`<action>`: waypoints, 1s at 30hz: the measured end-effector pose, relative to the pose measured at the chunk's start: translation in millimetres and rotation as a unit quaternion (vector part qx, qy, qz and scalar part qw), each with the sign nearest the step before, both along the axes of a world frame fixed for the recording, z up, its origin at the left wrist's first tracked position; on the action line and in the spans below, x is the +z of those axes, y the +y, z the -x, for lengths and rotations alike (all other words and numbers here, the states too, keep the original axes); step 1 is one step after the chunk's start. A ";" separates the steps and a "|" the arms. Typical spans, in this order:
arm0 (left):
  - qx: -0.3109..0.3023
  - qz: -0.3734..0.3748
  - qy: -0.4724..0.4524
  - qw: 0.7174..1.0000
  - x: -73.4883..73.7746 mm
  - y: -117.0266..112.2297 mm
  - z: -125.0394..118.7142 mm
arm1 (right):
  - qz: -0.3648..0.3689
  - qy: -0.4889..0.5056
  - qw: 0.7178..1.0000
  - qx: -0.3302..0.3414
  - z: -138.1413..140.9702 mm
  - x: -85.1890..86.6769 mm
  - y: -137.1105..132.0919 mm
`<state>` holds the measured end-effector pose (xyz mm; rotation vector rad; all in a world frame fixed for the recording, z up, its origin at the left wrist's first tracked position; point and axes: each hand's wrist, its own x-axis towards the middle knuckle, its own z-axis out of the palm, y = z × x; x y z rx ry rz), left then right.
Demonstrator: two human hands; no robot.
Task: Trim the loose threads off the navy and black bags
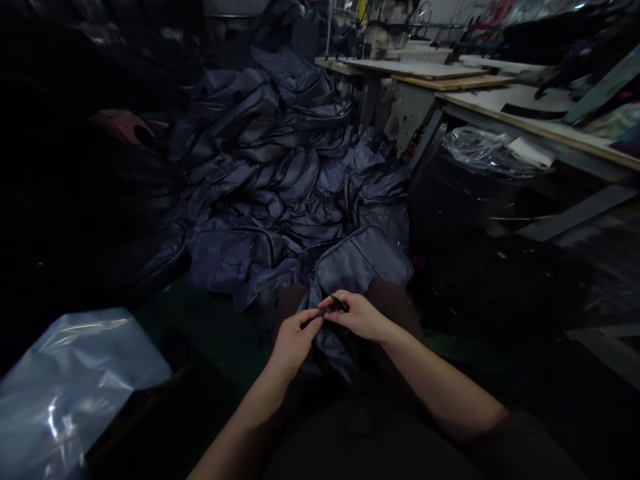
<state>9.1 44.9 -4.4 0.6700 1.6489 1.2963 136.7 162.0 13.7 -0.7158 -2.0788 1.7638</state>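
A dark grey-blue backpack (363,257) lies across my knees, its panel tilted up in front of me and its loose fabric hanging between my legs. My left hand (296,337) pinches a dark edge of this fabric between thumb and fingers. Close against it, my right hand (357,315) is closed around a small dark pointed tool that looks like thread snips (339,303), tip pointing up and left. The fingertips of both hands nearly meet. Dim light hides the detail of what lies between them.
A large heap of similar backpacks (295,160) fills the floor ahead. Shiny clear plastic (85,373) lies at lower left. Worktables (520,103) stand along the right, with a plastic-lined dark sack (485,150) beneath. A reddish plastic object (125,125) is at left.
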 end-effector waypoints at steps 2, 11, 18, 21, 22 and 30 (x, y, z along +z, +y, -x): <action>-0.011 0.002 0.002 1.000 2.1 -0.5 0.0 | -0.001 -0.018 1.000 0.004 1.5 0.7 3.9; 0.031 0.005 0.000 1.000 -0.3 -0.7 3.6 | 0.138 -0.034 0.980 -0.137 15.2 -17.3 -14.3; 0.097 0.000 -0.086 0.992 -8.6 3.2 4.5 | 0.093 -0.043 0.979 -0.174 1.3 -21.5 -18.7; 0.110 -0.005 -0.108 0.988 -10.0 4.6 3.7 | 0.055 -0.065 0.986 -0.143 -5.5 -22.1 -21.7; 0.110 -0.007 -0.112 0.988 -10.0 4.9 3.4 | 0.055 -0.067 0.987 -0.136 -6.4 -22.0 -22.8; 0.082 -0.007 -0.089 0.993 -9.2 4.0 2.4 | 0.119 -0.018 0.982 -0.143 -2.1 -21.3 -26.3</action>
